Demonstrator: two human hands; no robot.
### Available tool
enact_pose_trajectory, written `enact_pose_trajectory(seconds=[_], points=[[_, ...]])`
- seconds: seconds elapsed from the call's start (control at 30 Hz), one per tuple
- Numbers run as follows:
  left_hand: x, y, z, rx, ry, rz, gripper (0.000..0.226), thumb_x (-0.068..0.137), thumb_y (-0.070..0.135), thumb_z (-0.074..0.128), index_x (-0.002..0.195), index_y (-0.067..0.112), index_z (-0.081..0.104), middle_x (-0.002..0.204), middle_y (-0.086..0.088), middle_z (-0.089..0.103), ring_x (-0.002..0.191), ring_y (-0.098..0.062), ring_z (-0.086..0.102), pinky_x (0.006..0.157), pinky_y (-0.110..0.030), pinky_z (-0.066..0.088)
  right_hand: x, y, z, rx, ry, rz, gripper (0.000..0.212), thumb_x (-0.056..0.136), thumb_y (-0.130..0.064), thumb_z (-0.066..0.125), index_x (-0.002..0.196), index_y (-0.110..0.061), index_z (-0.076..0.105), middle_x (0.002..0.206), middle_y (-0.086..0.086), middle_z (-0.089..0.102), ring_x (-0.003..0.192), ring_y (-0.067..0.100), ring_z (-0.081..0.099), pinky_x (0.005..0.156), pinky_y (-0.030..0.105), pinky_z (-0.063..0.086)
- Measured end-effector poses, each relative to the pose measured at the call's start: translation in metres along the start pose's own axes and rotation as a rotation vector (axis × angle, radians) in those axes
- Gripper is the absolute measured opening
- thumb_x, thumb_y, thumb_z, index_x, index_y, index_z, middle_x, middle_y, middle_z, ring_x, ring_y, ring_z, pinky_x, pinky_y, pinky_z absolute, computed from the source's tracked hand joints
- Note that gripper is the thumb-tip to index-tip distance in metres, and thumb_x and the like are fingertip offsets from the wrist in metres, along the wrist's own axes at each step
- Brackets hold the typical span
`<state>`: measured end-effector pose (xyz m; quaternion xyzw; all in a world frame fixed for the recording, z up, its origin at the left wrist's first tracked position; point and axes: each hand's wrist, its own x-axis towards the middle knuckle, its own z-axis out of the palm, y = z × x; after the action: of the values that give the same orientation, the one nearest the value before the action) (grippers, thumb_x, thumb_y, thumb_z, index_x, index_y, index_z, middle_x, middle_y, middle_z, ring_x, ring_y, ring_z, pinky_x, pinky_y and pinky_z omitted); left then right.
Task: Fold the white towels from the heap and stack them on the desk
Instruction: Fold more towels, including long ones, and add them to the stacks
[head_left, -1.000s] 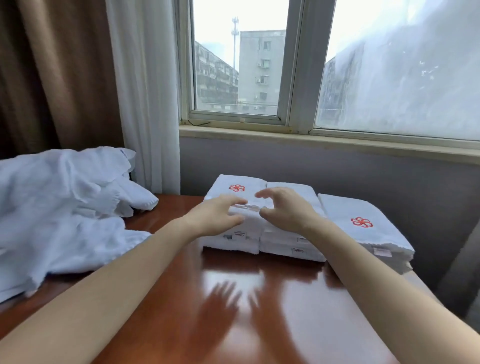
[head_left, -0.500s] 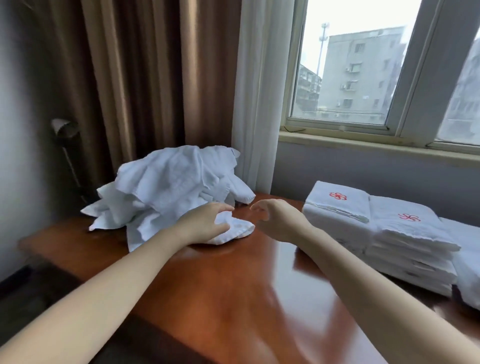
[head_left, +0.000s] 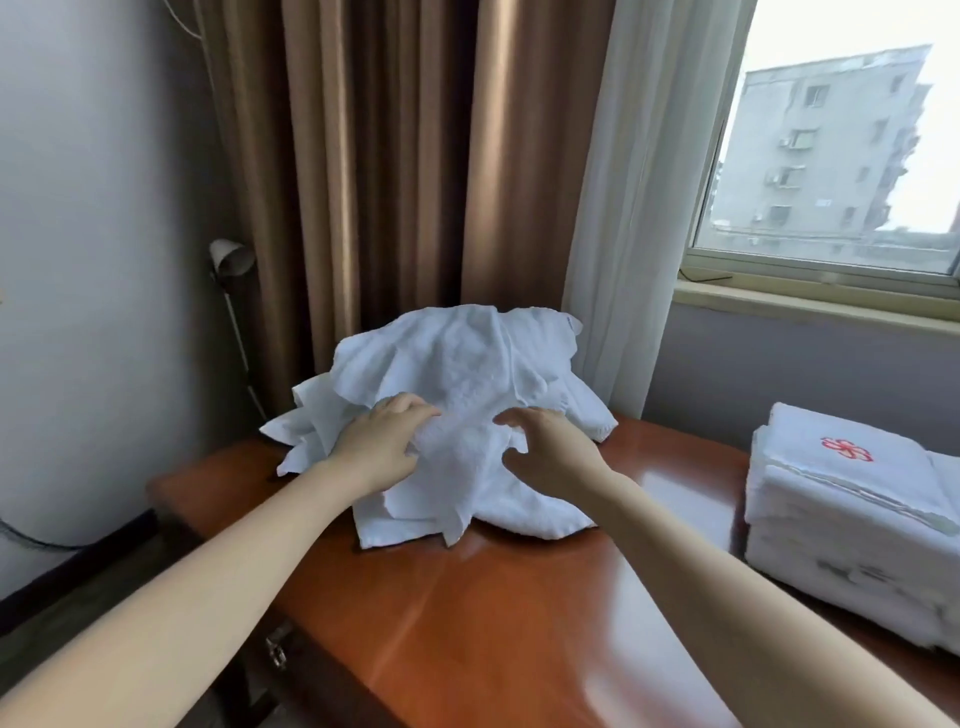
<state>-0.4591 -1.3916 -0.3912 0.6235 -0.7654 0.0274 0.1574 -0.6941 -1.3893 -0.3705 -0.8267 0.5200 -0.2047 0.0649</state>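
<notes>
A heap of crumpled white towels (head_left: 467, 374) lies at the far left of the glossy brown desk (head_left: 519, 623). My left hand (head_left: 382, 447) lies on the heap's front, with fingers and thumb pinching a fold of the top towel. My right hand (head_left: 550, 452) is just to its right, over the same towel, with curved fingers and thumb spread apart and nothing clasped. A stack of folded white towels (head_left: 852, 499) with a red emblem on top stands at the desk's right side, away from both hands.
Brown curtains (head_left: 374, 182) and a sheer white curtain (head_left: 639, 208) hang right behind the heap. A window (head_left: 831, 156) with its sill is at the back right. A small lamp (head_left: 231, 257) stands by the left wall. The desk's left edge drops to the floor.
Both hands left the folded stack and moved left to the heap. My left hand has taken hold of the top towel, and the view swung left with them.
</notes>
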Motion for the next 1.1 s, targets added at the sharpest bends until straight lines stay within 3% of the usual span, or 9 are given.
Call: enact_pose_trajectory(seconds=[0.2,0.37,0.47,0.6,0.67,0.77,0.87,1.0,1.1], points=[[0.022,-0.019,0.010,0.067,0.135,-0.018,0.048,0.090,0.029,0.058,0.136,0.038,0.049,0.134,0.010,0.044,0.128,-0.015,0.040,0.101,-0.032,0.035,0.036,-0.025,0.023,0.023,-0.049,-0.034,0.064,0.090,-0.023,0.057,0.150,-0.028,0.035,0.153,-0.004,0.038,0.137,0.021,0.038,0.103,0.042,0.044],[0.033,-0.017,0.014,-0.132,0.326,0.068,0.017,0.085,0.034,0.061,0.095,0.030,0.074,0.098,0.015,0.068,0.095,-0.011,0.061,0.077,-0.027,0.043,0.045,-0.025,0.038,0.082,-0.027,-0.064,0.076,0.084,-0.033,0.068,0.151,-0.031,0.031,0.158,-0.007,0.028,0.140,0.021,0.035,0.100,0.033,0.040],[0.032,-0.006,0.006,-0.315,0.316,0.086,0.035,0.083,0.059,0.053,0.077,0.030,0.073,0.076,0.015,0.068,0.074,-0.004,0.062,0.065,-0.024,0.048,0.040,-0.019,0.042,0.198,-0.022,-0.019,0.082,0.076,-0.046,0.076,0.147,-0.035,0.037,0.158,-0.009,0.029,0.142,0.014,0.031,0.106,0.034,0.037],[0.031,0.011,-0.006,-0.369,0.373,0.161,0.047,0.086,0.062,0.056,0.057,0.025,0.057,0.058,0.009,0.057,0.059,-0.010,0.055,0.050,-0.022,0.039,0.034,-0.017,0.033,0.352,0.199,0.064,0.028,0.088,-0.029,0.061,0.115,-0.021,0.062,0.111,-0.007,0.067,0.101,0.011,0.061,0.079,0.029,0.047],[0.030,0.023,-0.010,-0.375,0.394,0.203,0.047,0.089,0.061,0.056,0.059,0.025,0.054,0.056,0.006,0.053,0.059,-0.012,0.053,0.052,-0.026,0.040,0.030,-0.014,0.022,0.418,0.274,0.071,0.008,0.089,-0.015,0.051,0.085,-0.012,0.058,0.074,-0.005,0.059,0.066,0.010,0.054,0.060,0.031,0.040],[0.023,0.047,-0.014,-0.382,0.397,0.289,0.038,0.093,0.057,0.054,0.067,0.029,0.056,0.062,0.010,0.053,0.063,-0.009,0.052,0.057,-0.030,0.045,0.019,-0.009,0.006,0.594,0.306,0.106,0.025,0.089,-0.004,0.043,0.067,-0.015,0.045,0.056,-0.014,0.045,0.053,0.002,0.039,0.052,0.022,0.032],[0.019,0.064,-0.015,-0.397,0.407,0.302,0.024,0.096,0.046,0.055,0.094,0.025,0.067,0.085,0.013,0.065,0.081,-0.007,0.059,0.072,-0.035,0.050,0.005,-0.002,-0.015,0.796,0.389,0.208,0.025,0.090,-0.003,0.037,0.070,-0.007,0.051,0.057,-0.014,0.051,0.056,0.002,0.046,0.051,0.017,0.036],[0.016,0.084,-0.024,-0.461,0.354,0.235,0.034,0.099,0.053,0.043,0.096,0.026,0.063,0.086,0.012,0.065,0.078,-0.005,0.059,0.070,-0.035,0.051,-0.014,0.001,-0.048,0.917,0.523,0.230,0.029,0.082,-0.010,0.041,0.085,0.017,0.052,0.073,0.009,0.047,0.067,0.019,0.043,0.062,0.031,0.036],[0.008,0.107,-0.030,-0.459,0.357,0.256,0.034,0.100,0.056,0.039,0.088,0.029,0.056,0.068,0.014,0.059,0.066,-0.004,0.056,0.055,-0.029,0.041,-0.040,-0.002,-0.069,0.946,0.577,0.209,0.019,0.074,-0.015,0.042,0.056,-0.011,0.046,0.057,-0.005,0.038,0.052,0.009,0.034,0.048,0.020,0.030]])
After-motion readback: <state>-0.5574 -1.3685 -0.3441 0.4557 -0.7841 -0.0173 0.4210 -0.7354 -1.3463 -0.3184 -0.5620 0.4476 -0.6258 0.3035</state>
